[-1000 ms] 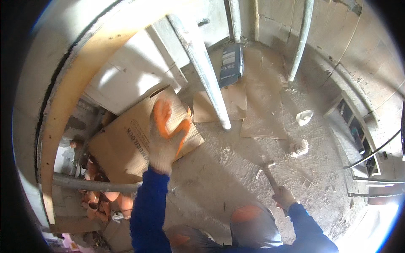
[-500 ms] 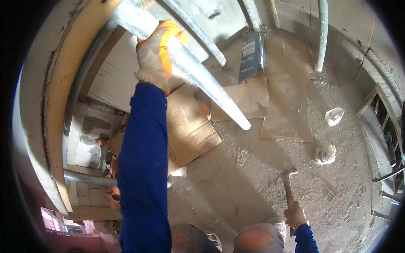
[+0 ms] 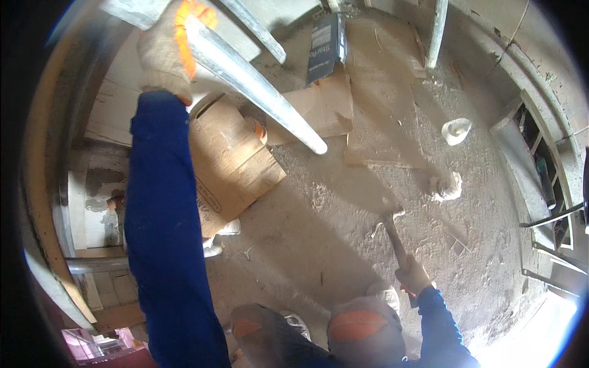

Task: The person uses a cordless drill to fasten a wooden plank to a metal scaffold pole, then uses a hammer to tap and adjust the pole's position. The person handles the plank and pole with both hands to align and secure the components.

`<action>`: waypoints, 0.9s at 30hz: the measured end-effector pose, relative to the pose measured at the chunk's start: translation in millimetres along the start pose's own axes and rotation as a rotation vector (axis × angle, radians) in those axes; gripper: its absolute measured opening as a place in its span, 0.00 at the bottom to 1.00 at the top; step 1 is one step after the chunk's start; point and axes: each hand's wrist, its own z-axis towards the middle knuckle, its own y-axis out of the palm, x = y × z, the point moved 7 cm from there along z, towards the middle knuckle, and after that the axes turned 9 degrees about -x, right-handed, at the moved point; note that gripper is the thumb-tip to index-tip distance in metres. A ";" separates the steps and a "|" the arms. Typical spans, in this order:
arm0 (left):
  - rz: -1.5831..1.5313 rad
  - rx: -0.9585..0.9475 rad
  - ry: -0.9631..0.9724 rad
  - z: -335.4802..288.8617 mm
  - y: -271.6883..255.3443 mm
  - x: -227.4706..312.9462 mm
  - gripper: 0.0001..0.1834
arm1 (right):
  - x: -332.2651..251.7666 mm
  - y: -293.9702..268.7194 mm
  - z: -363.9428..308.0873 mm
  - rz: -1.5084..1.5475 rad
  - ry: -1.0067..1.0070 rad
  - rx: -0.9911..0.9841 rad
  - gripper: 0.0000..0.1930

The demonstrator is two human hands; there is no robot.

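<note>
Left grip (image 3: 162,58) clasped the metal pole (image 3: 261,89); right grip (image 3: 415,276) clasped the hammer (image 3: 397,244). I judged the step as pole steadying; the next move called for firm support.

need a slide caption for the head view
Gloved left hand gripping a grey pole, right hand holding a hammer over a rough, dusty floor.

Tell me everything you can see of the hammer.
The hammer has a slim greyish-brown handle, its material unclear, and a metal-looking head with a thin curved claw on one side and a blunt end opposite. The right hand grips the handle low down; the head points away from the person, over rough floor.
</note>
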 end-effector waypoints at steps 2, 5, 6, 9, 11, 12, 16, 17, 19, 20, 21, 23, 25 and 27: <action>0.004 0.088 -0.094 0.2 -8.0 -6.0 0.10 | 1.0 6.4 -1.1 0.007 0.021 -0.012 0.18; 0.069 0.112 -0.123 -0.1 -15.1 -7.9 0.10 | -3.1 8.4 -2.4 0.051 0.002 0.013 0.18; 0.037 0.042 -0.116 1.0 -12.5 -8.6 0.09 | -4.4 8.5 -2.9 0.049 0.005 0.015 0.18; -0.068 -0.167 -0.115 0.8 -5.5 -7.2 0.09 | -7.0 6.8 -5.1 0.021 0.016 0.011 0.18; -0.165 -0.303 -0.147 -0.4 1.8 -6.2 0.09 | -6.2 5.4 -5.2 0.022 0.020 0.001 0.18; -0.158 -0.309 -0.133 -0.3 2.3 -4.1 0.08 | -4.8 4.9 -4.7 0.035 0.022 -0.005 0.18; -0.125 -0.282 -0.124 -1.9 13.6 -1.9 0.08 | 5.2 2.7 1.8 0.008 0.029 -0.004 0.19; -0.117 -0.263 -0.127 -2.5 17.8 -2.7 0.08 | 6.9 2.3 3.9 0.003 0.015 -0.004 0.19; 0.065 0.035 -0.060 -5.8 6.3 0.0 0.06 | 11.7 0.8 7.7 -0.007 0.022 0.005 0.19; 0.150 0.095 -0.025 -7.4 5.2 2.7 0.05 | 11.3 1.0 9.4 -0.002 -0.007 -0.008 0.19; 0.094 0.015 -0.050 -5.4 10.4 1.1 0.05 | 12.7 1.0 10.4 0.000 -0.004 -0.020 0.19; -0.007 -0.225 -0.120 -2.8 21.0 -3.1 0.06 | 14.5 -0.1 10.5 0.004 0.003 -0.034 0.19; 0.014 -0.313 -0.114 -0.7 14.1 -1.7 0.09 | 14.2 -1.8 8.1 -0.001 -0.011 -0.041 0.18; -0.026 -0.340 -0.121 4.1 3.2 -6.0 0.11 | 14.4 -3.1 6.6 0.022 -0.010 -0.050 0.19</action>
